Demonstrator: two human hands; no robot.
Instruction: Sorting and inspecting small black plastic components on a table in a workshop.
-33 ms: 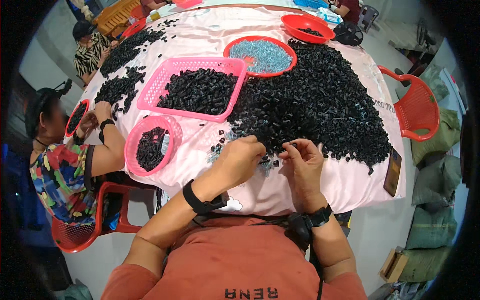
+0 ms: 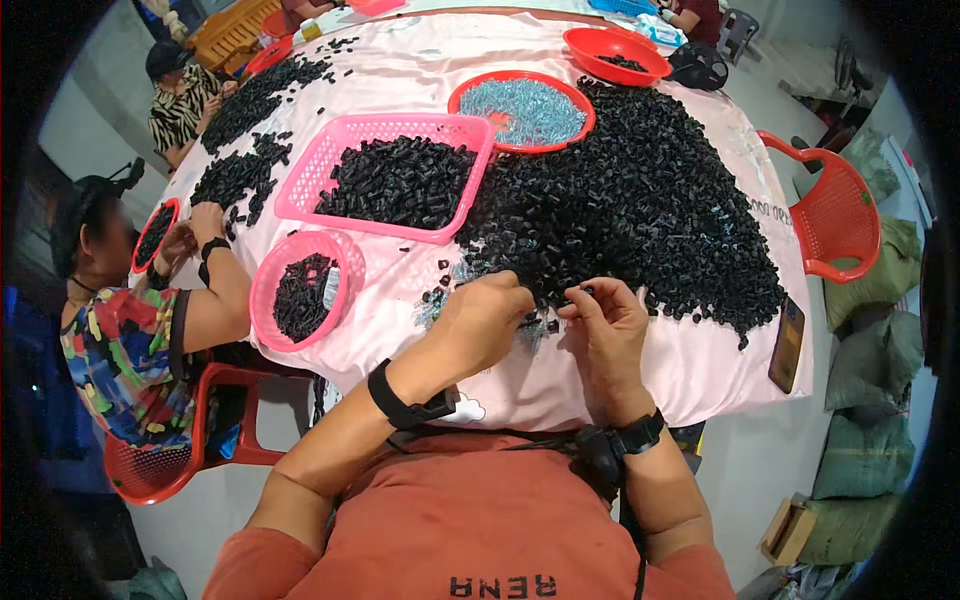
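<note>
My left hand (image 2: 478,322) is closed at the near edge of a wide pile of small black plastic parts (image 2: 640,190). Its fingertips point toward the pile, and whatever they hold is hidden. Just to the right, my right hand (image 2: 615,330) pinches a small black plastic part (image 2: 587,291) between thumb and fingers. The two hands are a short gap apart. Thin pale-blue pieces (image 2: 432,312) lie beside my left hand, mixed with a few black ones. A round red tray (image 2: 588,118) beyond the hands holds many more such pale pieces.
A pink rectangular basket (image 2: 310,165) and a round pink basket (image 2: 262,285), both with black parts, stand to the left. A phone (image 2: 787,345) lies at the right edge, near a red chair (image 2: 835,215). A co-worker (image 2: 130,340) sits at left. Sacks (image 2: 865,455) line the right side.
</note>
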